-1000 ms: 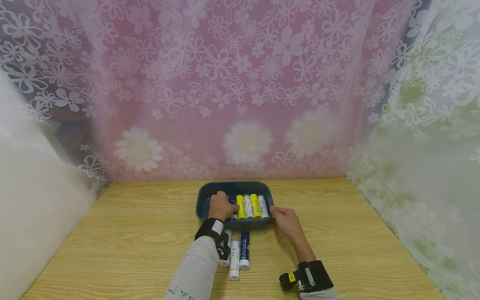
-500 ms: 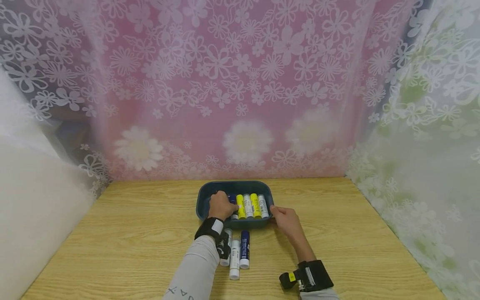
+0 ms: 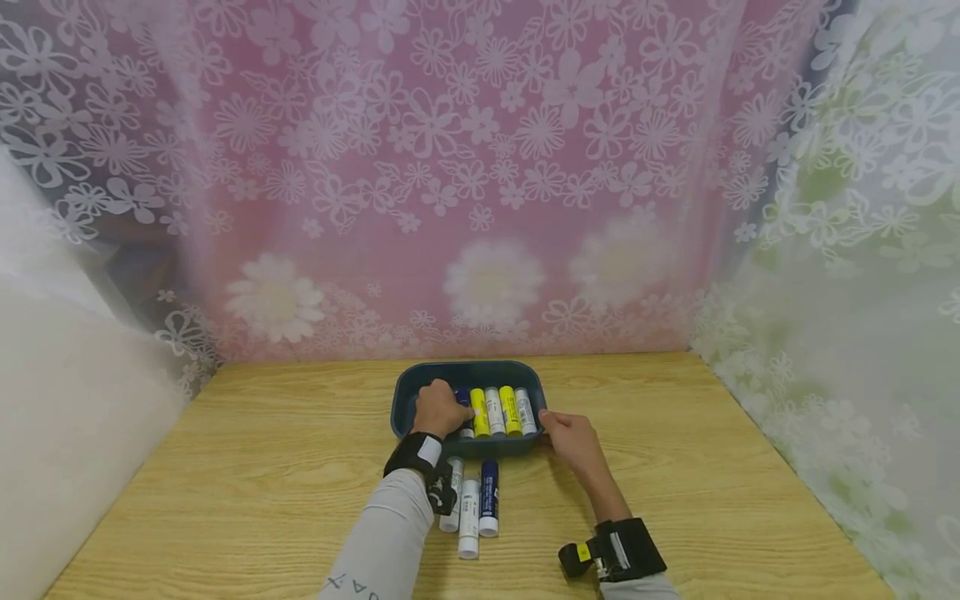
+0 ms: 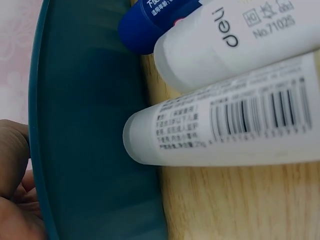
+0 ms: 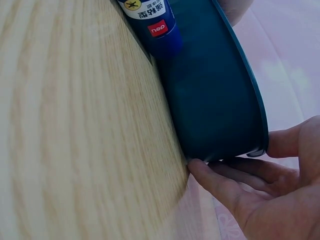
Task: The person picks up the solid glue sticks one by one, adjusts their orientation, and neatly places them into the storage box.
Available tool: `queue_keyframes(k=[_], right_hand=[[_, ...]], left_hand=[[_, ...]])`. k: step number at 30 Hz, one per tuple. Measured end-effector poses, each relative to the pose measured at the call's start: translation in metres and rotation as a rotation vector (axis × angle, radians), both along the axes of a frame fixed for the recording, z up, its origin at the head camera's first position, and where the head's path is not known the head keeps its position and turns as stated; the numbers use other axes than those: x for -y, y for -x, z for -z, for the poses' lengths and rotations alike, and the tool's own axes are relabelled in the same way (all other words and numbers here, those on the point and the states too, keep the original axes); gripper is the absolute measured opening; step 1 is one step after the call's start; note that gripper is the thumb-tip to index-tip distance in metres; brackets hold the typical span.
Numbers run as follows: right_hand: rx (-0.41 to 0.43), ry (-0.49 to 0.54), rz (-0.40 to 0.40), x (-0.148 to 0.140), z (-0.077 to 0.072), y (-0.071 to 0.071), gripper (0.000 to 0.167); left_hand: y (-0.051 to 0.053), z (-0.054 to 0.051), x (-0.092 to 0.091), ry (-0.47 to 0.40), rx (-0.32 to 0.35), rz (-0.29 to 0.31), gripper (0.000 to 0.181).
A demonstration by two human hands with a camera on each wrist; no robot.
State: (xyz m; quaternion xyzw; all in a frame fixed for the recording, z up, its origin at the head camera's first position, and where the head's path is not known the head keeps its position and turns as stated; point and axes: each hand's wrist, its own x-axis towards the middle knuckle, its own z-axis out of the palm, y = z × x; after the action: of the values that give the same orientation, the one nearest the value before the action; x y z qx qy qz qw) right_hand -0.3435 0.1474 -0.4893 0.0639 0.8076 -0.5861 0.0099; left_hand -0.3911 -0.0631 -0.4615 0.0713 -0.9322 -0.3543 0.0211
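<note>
left hand (image 3: 441, 410) down in the teal tray (image 3: 495, 448), fingers hidden so can't tell its grip tbh | right hand (image 3: 572, 437) pinching the tray's near right corner | yellow, white and blue glue sticks (image 3: 495, 412) lined up inside | three loose glue sticks (image 3: 468, 521) on the wood-grain table (image 3: 300, 467) just in front

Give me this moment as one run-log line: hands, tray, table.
left hand: inside tray, grip hidden | right hand: pinching tray's right end | in tray: row of tubes | table: two white tubes, one blue tube
</note>
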Motion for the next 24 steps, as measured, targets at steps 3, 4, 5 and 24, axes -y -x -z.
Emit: queue_keyframes(k=[3, 4, 5, 24], right_hand=[[0.000, -0.005, 0.003, 0.0004, -0.0006, -0.0003, 0.045], [0.001, -0.005, 0.003, 0.0005, -0.0009, -0.0005, 0.045], [0.001, -0.002, 0.002, 0.0005, -0.0011, -0.0006, 0.045], [0.004, 0.002, 0.005, 0.0009, -0.0015, -0.0005, 0.045]], left_hand=[[-0.0004, -0.0003, 0.0009, 0.000, -0.007, 0.008, 0.039], [-0.0006, -0.0004, 0.0010, 0.000, -0.009, 0.008, 0.039], [-0.0008, -0.0004, 0.0011, 0.000, -0.009, 0.008, 0.039], [-0.0023, -0.0022, 0.0028, 0.006, 0.008, 0.023, 0.042]])
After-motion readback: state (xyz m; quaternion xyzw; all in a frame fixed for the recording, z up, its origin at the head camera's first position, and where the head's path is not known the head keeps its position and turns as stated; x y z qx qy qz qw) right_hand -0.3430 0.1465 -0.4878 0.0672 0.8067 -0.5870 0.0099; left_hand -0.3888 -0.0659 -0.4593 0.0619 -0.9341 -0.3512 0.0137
